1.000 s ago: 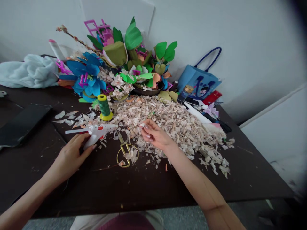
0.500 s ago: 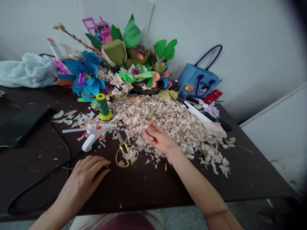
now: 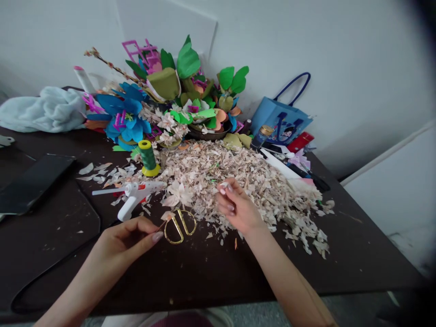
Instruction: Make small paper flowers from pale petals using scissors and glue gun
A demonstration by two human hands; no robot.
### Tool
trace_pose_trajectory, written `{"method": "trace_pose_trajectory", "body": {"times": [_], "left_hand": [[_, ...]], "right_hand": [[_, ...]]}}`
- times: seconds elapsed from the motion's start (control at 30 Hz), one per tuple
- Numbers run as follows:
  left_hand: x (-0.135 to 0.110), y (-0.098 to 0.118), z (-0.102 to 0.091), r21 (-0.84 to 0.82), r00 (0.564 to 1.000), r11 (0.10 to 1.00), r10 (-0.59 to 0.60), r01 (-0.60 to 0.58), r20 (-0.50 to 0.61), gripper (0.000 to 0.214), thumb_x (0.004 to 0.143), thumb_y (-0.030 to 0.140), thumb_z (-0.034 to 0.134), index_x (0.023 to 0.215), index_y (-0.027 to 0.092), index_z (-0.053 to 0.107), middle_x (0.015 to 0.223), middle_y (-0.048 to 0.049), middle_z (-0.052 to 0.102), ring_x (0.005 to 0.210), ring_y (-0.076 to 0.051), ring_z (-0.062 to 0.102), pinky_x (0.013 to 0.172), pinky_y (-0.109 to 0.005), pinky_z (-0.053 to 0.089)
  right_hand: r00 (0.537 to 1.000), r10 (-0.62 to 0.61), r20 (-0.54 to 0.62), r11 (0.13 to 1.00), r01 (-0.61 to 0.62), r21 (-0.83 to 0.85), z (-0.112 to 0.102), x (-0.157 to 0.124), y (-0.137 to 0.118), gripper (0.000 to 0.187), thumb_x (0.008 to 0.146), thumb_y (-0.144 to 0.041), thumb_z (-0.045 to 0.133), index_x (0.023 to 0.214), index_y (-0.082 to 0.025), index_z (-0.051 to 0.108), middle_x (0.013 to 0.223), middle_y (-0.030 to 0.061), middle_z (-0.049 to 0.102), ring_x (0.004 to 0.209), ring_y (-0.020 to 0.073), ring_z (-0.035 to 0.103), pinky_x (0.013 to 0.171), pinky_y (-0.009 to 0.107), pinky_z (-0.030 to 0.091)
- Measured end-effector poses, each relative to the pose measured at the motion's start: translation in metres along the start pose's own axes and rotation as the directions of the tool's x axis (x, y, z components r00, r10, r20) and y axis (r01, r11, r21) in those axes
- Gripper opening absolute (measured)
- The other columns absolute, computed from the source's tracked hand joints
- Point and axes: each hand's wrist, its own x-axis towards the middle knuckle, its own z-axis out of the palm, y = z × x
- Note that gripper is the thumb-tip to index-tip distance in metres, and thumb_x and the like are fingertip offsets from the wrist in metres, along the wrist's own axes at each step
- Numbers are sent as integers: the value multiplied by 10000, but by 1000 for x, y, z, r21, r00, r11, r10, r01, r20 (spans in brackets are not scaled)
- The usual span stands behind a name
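My left hand (image 3: 127, 243) is closed, pinching a thin stem between thumb and fingers. The stem belongs to an artificial flower (image 3: 179, 194) with pale pink petals, raised above the table; another small peach-coloured piece sits lower on it. Just beyond that hand, gold-handled scissors (image 3: 180, 229) lie with their blades hidden behind the flower. My right hand (image 3: 241, 211) is closed over the near side of a heap of loose pale petals (image 3: 211, 168), a small whitish petal (image 3: 224, 187) between its thumb and fingertips.
A white hot glue gun (image 3: 131, 200) and a green thread spool (image 3: 148, 159) stand left of the heap. Coloured artificial flowers (image 3: 163, 84) fill the back. A dark tablet-like slab (image 3: 37, 181) lies left, a blue bag (image 3: 281, 116) stands back right. A black cable (image 3: 64, 259) crosses the left front.
My left hand has lifted the flower by its stem, off the scissors' handles and upright. My right hand has moved right and slightly nearer with the petal.
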Motion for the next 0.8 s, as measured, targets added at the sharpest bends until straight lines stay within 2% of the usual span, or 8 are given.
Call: {"method": "trace_pose_trajectory", "body": {"times": [0.23, 0.27, 0.4, 0.53, 0.8], "left_hand": [[12, 0, 30, -310, 994, 950, -75, 46, -83, 263, 618, 410, 792, 729, 210, 664, 731, -8, 676, 667, -156, 615, 621, -249, 505], [13, -1, 35, -338, 993, 940, -84, 49, -88, 270, 616, 404, 797, 737, 204, 663, 733, -4, 675, 669, -147, 608, 625, -237, 498], [14, -1, 49, -434, 990, 900, -96, 41, -105, 291, 605, 386, 817, 748, 187, 661, 729, 6, 670, 684, -129, 591, 639, -212, 477], [12, 2, 54, -494, 989, 869, -98, 30, -114, 312, 587, 379, 832, 754, 177, 662, 728, 0, 673, 694, -143, 601, 649, -231, 485], [11, 0, 55, -529, 992, 848, -101, 43, -81, 331, 585, 399, 832, 741, 163, 661, 735, -13, 692, 683, -140, 614, 647, -224, 495]], "right_hand": [[985, -49, -164, 982, 78, 173, 52, -40, 34, 172, 775, -292, 692, 752, -246, 528, 459, -104, 308, 378, 62, 159, 356, 214, 104], [975, -71, -210, 977, 110, 183, 61, -43, 39, 159, 793, -305, 676, 762, -240, 534, 457, -106, 303, 380, 58, 163, 364, 207, 101], [952, -136, -273, 960, 194, 201, 85, -48, 55, 172, 793, -321, 686, 763, -215, 554, 452, -110, 320, 387, 42, 205, 376, 184, 133], [937, -143, -318, 953, 218, 212, 95, -43, 62, 179, 795, -309, 694, 751, -194, 564, 448, -115, 330, 387, 29, 199, 376, 175, 146], [937, -127, -327, 956, 203, 213, 99, -39, 74, 167, 804, -306, 692, 763, -189, 580, 471, -108, 359, 398, 24, 217, 376, 167, 158]]}}
